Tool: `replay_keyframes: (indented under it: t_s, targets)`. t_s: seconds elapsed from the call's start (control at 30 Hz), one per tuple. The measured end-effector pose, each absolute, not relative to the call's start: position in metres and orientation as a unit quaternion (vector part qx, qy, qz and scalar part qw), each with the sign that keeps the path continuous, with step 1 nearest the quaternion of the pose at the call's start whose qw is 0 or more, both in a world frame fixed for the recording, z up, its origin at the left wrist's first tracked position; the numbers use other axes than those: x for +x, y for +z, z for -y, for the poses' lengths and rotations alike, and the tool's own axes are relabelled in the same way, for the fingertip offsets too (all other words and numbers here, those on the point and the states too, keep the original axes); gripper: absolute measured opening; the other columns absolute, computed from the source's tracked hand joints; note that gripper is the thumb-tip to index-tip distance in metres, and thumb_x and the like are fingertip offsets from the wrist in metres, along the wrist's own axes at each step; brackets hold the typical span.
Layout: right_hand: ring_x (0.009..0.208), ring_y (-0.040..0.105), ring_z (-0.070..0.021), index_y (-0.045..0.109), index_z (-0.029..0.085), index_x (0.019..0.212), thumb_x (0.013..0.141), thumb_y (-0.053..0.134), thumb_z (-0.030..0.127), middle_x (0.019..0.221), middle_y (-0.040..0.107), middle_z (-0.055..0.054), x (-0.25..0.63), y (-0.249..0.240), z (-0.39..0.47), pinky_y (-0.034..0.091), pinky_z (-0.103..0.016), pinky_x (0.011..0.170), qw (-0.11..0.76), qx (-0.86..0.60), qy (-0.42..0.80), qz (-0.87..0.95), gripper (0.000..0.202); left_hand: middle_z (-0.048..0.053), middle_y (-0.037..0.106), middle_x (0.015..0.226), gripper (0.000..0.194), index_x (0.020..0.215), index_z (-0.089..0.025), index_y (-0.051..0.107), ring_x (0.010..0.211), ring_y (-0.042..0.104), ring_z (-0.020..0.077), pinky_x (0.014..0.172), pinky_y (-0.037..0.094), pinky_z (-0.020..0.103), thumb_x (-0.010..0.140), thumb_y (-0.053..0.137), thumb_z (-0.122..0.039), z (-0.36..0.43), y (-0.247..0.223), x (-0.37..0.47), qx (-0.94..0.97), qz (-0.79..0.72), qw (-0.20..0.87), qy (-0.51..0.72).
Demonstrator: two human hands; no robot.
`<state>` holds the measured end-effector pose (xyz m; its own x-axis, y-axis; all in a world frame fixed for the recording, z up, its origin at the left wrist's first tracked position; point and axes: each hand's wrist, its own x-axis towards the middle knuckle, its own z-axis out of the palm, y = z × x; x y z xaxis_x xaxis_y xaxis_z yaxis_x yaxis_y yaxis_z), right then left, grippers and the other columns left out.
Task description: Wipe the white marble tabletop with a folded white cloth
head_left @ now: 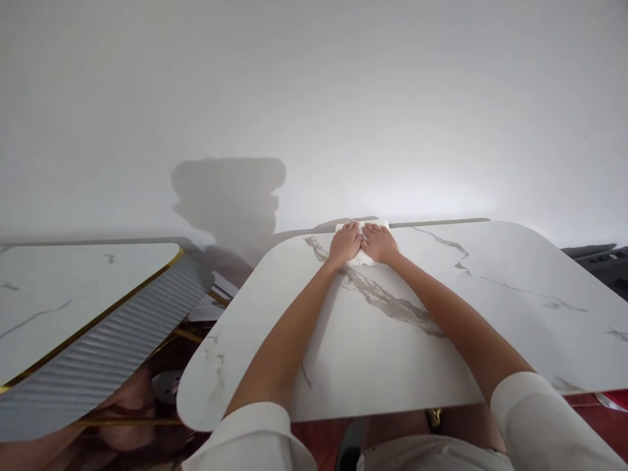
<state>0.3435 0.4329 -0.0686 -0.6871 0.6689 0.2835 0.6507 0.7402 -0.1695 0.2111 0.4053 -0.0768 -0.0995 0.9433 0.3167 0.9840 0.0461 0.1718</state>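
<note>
Near the far edge of a white marble-patterned tabletop (314,353), a white cloth (366,258) lies flat, close to the wall. My left hand (346,243) presses down on its left part, fingers stretched forward. Beside it, almost touching, my right hand (379,243) rests flat on the right part, fingers slightly spread. Both palms cover much of the cloth, which shows between and around them. Whether it is fabric or paper towel I cannot tell. My two arms reach straight across the table.
A pale wall (314,98) rises behind the table. On the left stands another marble-patterned surface (63,288) with gold trim and a ribbed grey side (108,373). A dark object (606,268) sits beyond the right edge. Reddish floor (321,441) shows below.
</note>
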Motion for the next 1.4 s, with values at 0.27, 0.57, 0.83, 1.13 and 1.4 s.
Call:
replay_keyframes:
  t_s: [0.27, 0.57, 0.83, 1.13, 1.4]
  targets:
    - [0.133, 0.030, -0.0272, 0.039, 0.000, 0.137, 0.091, 0.031, 0.026, 0.143, 0.037, -0.017, 0.386, -0.074, -0.333, 0.019, -0.040, 0.109, 0.181, -0.313, 0.024, 0.932, 0.054, 0.014, 0.040, 0.142, 0.049, 0.136, -0.011, 0.036, 0.135, 0.029, 0.0259, 0.109, 0.024, 0.045, 0.090, 0.029, -0.025, -0.301, -0.090, 0.241, -0.698, 0.691, 0.065, -0.177]
    - [0.133, 0.032, -0.0260, 0.043, 0.003, 0.135, 0.088, 0.035, 0.025, 0.142, 0.038, -0.017, 0.458, -0.079, -0.234, 0.024, -0.043, 0.110, 0.236, -0.283, 0.027, 0.929, 0.053, 0.009, 0.032, 0.148, 0.055, 0.139, -0.016, 0.036, 0.138, 0.024, 0.0242, 0.112, 0.022, 0.045, 0.086, 0.033, -0.029, -0.189, -0.080, 0.314, -0.652, 0.733, -0.018, -0.192]
    - [0.135, 0.029, -0.0227, 0.038, 0.010, 0.139, 0.089, 0.037, 0.027, 0.145, 0.036, -0.012, 0.533, -0.074, -0.236, 0.027, -0.043, 0.110, 0.192, -0.258, 0.051, 0.945, 0.053, 0.004, 0.017, 0.153, 0.068, 0.143, -0.017, 0.027, 0.141, 0.007, 0.0233, 0.115, 0.010, 0.043, 0.078, 0.041, -0.022, -0.172, -0.060, 0.390, -0.606, 0.746, -0.160, -0.225]
    - [0.133, 0.033, -0.0267, 0.037, 0.005, 0.139, 0.088, 0.035, 0.031, 0.144, 0.037, -0.016, 0.522, -0.075, -0.311, 0.028, -0.044, 0.108, 0.157, -0.298, 0.021, 0.941, 0.057, 0.008, 0.030, 0.149, 0.053, 0.139, -0.014, 0.034, 0.139, 0.019, 0.0245, 0.113, 0.016, 0.042, 0.087, 0.032, -0.024, -0.258, -0.061, 0.383, -0.647, 0.727, -0.107, -0.204]
    - [0.132, 0.033, -0.0251, 0.038, 0.008, 0.138, 0.090, 0.035, 0.033, 0.144, 0.037, -0.014, 0.462, -0.074, -0.427, 0.024, -0.038, 0.108, 0.147, -0.320, 0.017, 0.936, 0.055, 0.009, 0.044, 0.139, 0.043, 0.128, -0.015, 0.046, 0.131, 0.034, 0.0235, 0.107, 0.027, 0.039, 0.088, 0.033, -0.020, -0.377, -0.069, 0.330, -0.665, 0.717, 0.010, -0.209]
